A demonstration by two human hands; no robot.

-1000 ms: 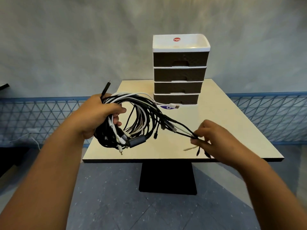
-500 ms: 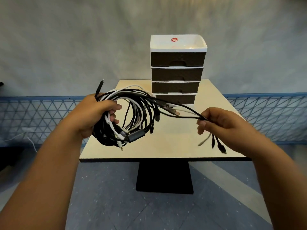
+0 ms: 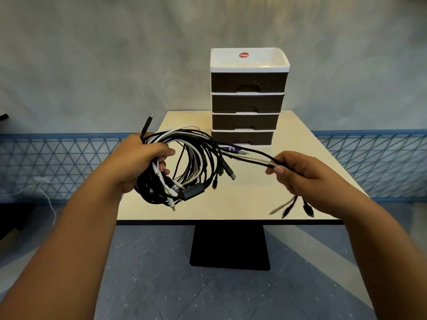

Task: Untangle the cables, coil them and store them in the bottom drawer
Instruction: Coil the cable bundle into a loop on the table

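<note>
Pulling a few strands out to the side: the right hand (image 3: pixel 307 179), which a sec ago pinched them low near the front edge of the beige square tabletop (image 3: pixel 295 139), is now raised and further right, w/ three plug ends (one pale, two black) (image 3: pixel 291 207) dangling blurred below the fist. Its fingers (image 3: pixel 278 169) are curled round those strands, thumb on top. The strands run nearly taut back to the tangled bundle of black and white cables (image 3: pixel 191 167), held above the tabletop's near left corner. The left hand (image 3: pixel 138 162) grips that bundle as before, fingers wrapped tight round the top of the loops; one black plug (image 3: pixel 146 125) sticks up behind the knuckles.

Meaning for the task: prob. early untangling. A few leads are being teased free, but the main mass is knotted and nothing is coiled yet. The white-topped unit of four dark brown plastic drawers (image 3: pixel 248 95) stands at the far side; its bottom drawer (image 3: pixel 242 137) looks closed, so storing is some way off.
</note>
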